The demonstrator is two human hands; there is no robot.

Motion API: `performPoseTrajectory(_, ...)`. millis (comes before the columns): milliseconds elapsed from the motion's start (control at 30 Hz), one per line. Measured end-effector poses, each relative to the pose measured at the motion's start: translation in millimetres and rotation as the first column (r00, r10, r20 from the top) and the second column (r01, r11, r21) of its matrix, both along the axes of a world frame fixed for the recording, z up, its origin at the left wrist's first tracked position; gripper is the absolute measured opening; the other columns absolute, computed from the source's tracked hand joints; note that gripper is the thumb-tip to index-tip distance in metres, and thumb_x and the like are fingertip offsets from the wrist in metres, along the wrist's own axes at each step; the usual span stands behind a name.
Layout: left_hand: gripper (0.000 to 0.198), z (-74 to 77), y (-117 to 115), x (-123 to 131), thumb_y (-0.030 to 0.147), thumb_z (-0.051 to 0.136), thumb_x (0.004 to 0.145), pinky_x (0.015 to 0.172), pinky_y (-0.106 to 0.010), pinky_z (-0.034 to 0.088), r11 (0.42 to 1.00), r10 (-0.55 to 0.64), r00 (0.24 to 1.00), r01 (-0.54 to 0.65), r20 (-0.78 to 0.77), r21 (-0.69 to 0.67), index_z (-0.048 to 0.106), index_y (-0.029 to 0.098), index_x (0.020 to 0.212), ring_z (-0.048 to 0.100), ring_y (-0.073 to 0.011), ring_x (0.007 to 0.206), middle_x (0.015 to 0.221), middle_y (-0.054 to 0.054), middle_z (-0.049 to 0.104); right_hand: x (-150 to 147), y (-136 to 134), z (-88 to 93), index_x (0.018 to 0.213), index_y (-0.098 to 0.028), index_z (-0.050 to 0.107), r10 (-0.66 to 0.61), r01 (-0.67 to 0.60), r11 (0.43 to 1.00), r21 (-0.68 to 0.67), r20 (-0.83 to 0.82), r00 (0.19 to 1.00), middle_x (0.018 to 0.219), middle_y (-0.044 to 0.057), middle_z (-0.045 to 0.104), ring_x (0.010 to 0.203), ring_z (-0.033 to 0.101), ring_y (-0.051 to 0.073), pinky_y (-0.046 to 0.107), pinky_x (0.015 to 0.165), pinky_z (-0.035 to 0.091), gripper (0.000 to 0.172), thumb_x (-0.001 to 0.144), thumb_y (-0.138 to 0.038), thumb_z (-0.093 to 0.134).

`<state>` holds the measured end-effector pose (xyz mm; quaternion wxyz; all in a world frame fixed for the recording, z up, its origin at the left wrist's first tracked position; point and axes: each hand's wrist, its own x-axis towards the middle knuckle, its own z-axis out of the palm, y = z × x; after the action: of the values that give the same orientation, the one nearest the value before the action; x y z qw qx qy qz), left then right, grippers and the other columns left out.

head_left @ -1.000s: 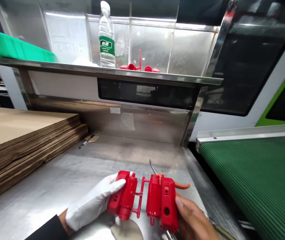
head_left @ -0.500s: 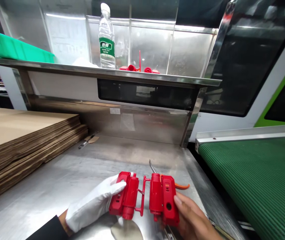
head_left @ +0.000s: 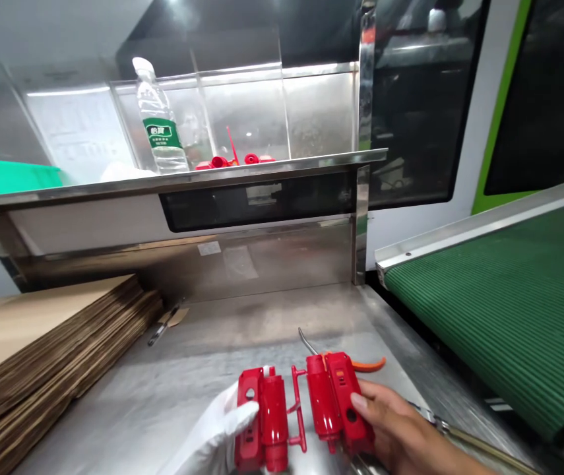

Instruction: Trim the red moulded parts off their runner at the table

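Left hand (head_left: 212,429), right hand (head_left: 395,425) on red molding (head_left: 274,415); cardboard (head_left: 29,336) left, green conveyor (head_left: 499,297) right.

Flattened cardboard stack (head_left: 29,343), green conveyor belt (head_left: 504,297)

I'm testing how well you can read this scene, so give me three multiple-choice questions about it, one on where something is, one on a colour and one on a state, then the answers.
1. Where does the plastic water bottle stand?
A. On the conveyor belt
B. On the steel shelf
C. On the cardboard stack

2. What colour are the molded plastic pieces in the hands?
A. Blue
B. Green
C. Red

3. What is on the left hand?
A. A white glove
B. A blue rubber glove
C. Nothing, it is bare

Answers:
1. B, the bottle stands on top of the shelf.
2. C, the pieces are bright red.
3. A, white fabric covers the hand.
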<state>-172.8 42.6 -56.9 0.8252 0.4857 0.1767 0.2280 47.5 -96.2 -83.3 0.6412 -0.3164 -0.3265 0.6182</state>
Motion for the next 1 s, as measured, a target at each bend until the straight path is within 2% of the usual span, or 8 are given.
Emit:
performPoseTrajectory(233,0.060,-36.9,37,-4,0.038,0.082,0.072,0.085,-0.042,0.053,0.996,0.012,1.000,-0.010,-0.026,0.084,0.061,0.022,0.127,0.072,-0.0287,0.088,0.100,-0.012,0.073,-1,0,4.6,0.117,-0.017,0.062,0.020,-0.021,0.999,-0.032,-0.038,0.999,0.094,0.007,0.071,0.089,0.068,0.019,0.028,0.076,0.050,0.035,0.088,-0.037,0.069)
performPoseTrajectory(400,0.062,-22.7,30,-8,0.035,0.079,0.074,0.080,-0.042,0.054,0.999,-0.013,0.997,0.016,-0.078,0.039,0.059,0.020,0.130,0.072,-0.0292,0.081,0.094,-0.011,0.074,2,-1,11.1,0.114,-0.016,0.069,-0.043,0.016,0.995,0.094,0.291,0.956,0.099,0.009,0.070,0.092,0.067,0.025,0.037,0.087,0.051,0.047,0.079,-0.045,0.076)
performPoseTrajectory(533,0.046,-12.5,16,-6,0.027,0.079,0.073,0.081,-0.036,0.055,0.979,0.165,0.977,-0.178,-0.133,-0.095,0.067,0.017,0.116,0.071,-0.0287,0.091,0.104,-0.011,0.074,13,-5,7.7,0.118,-0.028,0.069,-0.330,0.135,0.942,0.306,0.775,0.539,0.118,0.007,0.069,0.108,0.062,0.029,0.040,0.092,0.049,0.035,0.085,-0.038,0.069)
performPoseTrajectory(633,0.040,-14.7,8,0,0.020,0.073,0.078,0.085,-0.034,0.055,0.902,0.321,0.926,-0.363,-0.196,-0.235,0.064,0.012,0.117,0.070,-0.0270,0.098,0.112,-0.015,0.072,23,-6,3.6,0.134,-0.035,0.057,-0.606,-0.079,0.785,0.614,0.788,0.109,0.130,0.002,0.064,0.119,0.057,0.027,0.040,0.097,0.046,0.045,0.092,-0.021,0.055)
performPoseTrajectory(700,0.041,-17.5,5,4,0.019,0.069,0.082,0.077,-0.033,0.057,0.889,0.309,0.929,-0.358,-0.203,-0.284,0.060,0.008,0.120,0.071,-0.0252,0.088,0.106,-0.018,0.073,27,-5,2.3,0.141,-0.034,0.049,-0.690,-0.187,0.719,0.669,0.720,-0.077,0.135,0.001,0.060,0.124,0.052,0.026,0.042,0.100,0.043,0.050,0.093,-0.018,0.051)
performPoseTrajectory(800,0.045,-20.0,5,4,0.021,0.068,0.085,0.062,-0.029,0.056,0.897,0.251,0.947,-0.306,-0.202,-0.320,0.054,0.006,0.125,0.071,-0.0218,0.072,0.094,-0.016,0.074,30,-2,3.8,0.140,-0.033,0.051,-0.744,-0.187,0.667,0.722,0.628,-0.228,0.141,0.000,0.055,0.127,0.046,0.027,0.044,0.102,0.037,0.042,0.098,-0.026,0.048)
performPoseTrajectory(900,0.050,-19.1,8,-2,0.027,0.067,0.086,0.057,-0.026,0.054,0.903,0.181,0.966,-0.238,-0.186,-0.358,0.052,0.006,0.129,0.070,-0.0198,0.071,0.093,-0.015,0.074,32,-1,8.6,0.140,-0.030,0.050,-0.825,-0.283,0.554,0.783,0.472,-0.309,0.140,0.000,0.056,0.130,0.043,0.025,0.043,0.106,0.029,0.042,0.099,-0.023,0.049)
performPoseTrajectory(1000,0.051,-15.5,8,-8,0.033,0.069,0.085,0.050,-0.024,0.051,0.906,0.201,0.955,-0.266,-0.216,-0.331,0.055,0.010,0.128,0.069,-0.0194,0.067,0.091,-0.013,0.074,31,-2,11.5,0.137,-0.031,0.053,-0.829,-0.265,0.535,0.802,0.438,-0.347,0.136,-0.001,0.059,0.130,0.045,0.024,0.044,0.109,0.021,0.045,0.095,-0.015,0.051)
